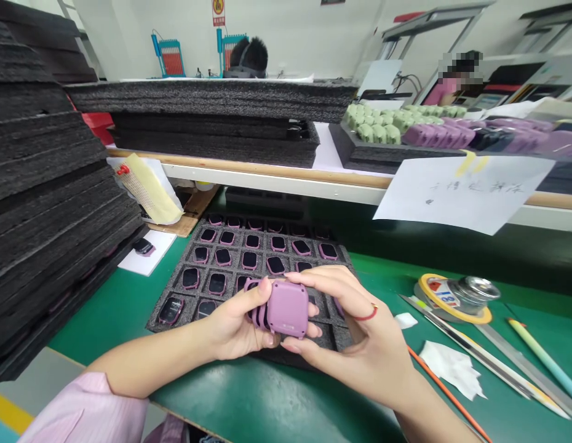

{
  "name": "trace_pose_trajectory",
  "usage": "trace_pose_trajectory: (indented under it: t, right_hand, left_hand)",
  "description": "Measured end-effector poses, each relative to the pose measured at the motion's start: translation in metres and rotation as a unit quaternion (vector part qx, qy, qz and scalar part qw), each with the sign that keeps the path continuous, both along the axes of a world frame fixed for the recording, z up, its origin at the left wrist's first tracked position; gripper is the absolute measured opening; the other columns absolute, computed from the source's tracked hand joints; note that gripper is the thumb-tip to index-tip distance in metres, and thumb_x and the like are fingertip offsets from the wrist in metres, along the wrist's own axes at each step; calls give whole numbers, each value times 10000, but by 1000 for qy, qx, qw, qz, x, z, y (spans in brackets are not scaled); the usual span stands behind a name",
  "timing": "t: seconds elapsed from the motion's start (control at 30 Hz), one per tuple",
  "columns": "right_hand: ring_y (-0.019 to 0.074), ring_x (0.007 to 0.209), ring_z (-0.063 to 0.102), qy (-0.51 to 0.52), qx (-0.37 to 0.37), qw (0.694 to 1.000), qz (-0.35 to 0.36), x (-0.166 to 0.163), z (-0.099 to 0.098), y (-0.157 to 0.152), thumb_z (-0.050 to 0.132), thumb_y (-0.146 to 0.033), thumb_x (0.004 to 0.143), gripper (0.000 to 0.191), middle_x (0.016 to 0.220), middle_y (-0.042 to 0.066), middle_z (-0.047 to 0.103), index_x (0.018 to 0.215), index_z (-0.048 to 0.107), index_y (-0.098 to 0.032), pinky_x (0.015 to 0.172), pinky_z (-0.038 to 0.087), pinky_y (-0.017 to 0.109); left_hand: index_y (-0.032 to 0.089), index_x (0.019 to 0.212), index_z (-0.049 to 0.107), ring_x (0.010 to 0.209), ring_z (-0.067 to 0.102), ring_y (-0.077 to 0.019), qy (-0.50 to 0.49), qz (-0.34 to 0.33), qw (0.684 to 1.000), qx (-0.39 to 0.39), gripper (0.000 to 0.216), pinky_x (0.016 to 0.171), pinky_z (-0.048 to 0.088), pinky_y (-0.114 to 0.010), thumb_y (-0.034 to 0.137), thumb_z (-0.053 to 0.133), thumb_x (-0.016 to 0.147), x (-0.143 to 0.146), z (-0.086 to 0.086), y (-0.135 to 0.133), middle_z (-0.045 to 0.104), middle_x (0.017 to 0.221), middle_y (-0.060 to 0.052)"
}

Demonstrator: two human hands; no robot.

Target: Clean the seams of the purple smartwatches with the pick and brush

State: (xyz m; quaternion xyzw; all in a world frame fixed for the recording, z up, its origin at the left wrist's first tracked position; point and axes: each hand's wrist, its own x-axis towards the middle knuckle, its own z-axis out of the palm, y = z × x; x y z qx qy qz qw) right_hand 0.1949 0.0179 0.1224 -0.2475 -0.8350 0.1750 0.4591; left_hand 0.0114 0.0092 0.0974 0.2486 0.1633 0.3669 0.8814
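Observation:
My left hand (233, 323) grips a small stack of purple watch cases (286, 307) from the left, thumb on top. My right hand (355, 332) closes on the same stack from the right, fingers above and below it; a red band circles one finger. Both hands hover over the near edge of a black foam tray (175, 289) whose pockets hold several purple-rimmed watch bodies with dark screens (249, 259).
Tall piles of black foam trays (41, 203) stand at left and on the shelf (212, 101) behind. To the right lie a tape roll (454, 298), a metal ruler (512, 357), pencils (542, 357), paper scraps (452, 366). A paper note (465, 191) hangs from the shelf; another person sits far right.

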Motion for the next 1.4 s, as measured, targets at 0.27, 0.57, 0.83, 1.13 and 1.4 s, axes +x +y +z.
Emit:
trace_pose_trajectory:
  t: [0.27,0.57,0.83,1.13,1.4]
  right_hand:
    - [234,1008,656,-89,114,987,-68,20,5,0,737,-201,820,504,1097,97,706,1295,573,-188,956,515,430]
    - [287,1048,676,-249,-158,944,-144,113,-61,-6,694,-321,834,381,1146,104,719,1207,675,-248,903,575,505]
    - [254,1131,664,-173,-143,965,-134,98,-37,-12,606,-303,948,264,1220,88,686,1199,685,-305,986,550,475]
    - [270,1126,654,-79,66,994,-48,0,5,-11,767,-285,853,221,1169,118,673,970,587,-232,932,564,458]
    - [232,967,693,-24,153,987,-53,-11,3,0,725,-153,869,115,1010,86,732,907,636,-215,848,582,409]
  left_hand:
    - [91,988,732,704,734,-167,62,106,987,-99,386,529,566,-143,308,899,717,6,2,-2,742,821,-95]
    - [86,872,657,289,438,-27,82,165,965,-186,336,258,323,-121,321,471,1023,-2,27,11,717,787,-77]
    - [51,1003,714,538,621,-97,70,107,986,-109,301,418,466,-128,320,582,976,-2,25,3,729,941,-155]
    - [74,851,691,408,458,-34,20,28,997,-72,441,334,283,-84,512,680,896,-1,14,-1,582,628,-30]
    - [111,880,673,453,494,-39,-20,24,997,-68,391,350,266,-84,487,767,835,-1,10,-1,590,660,-5]
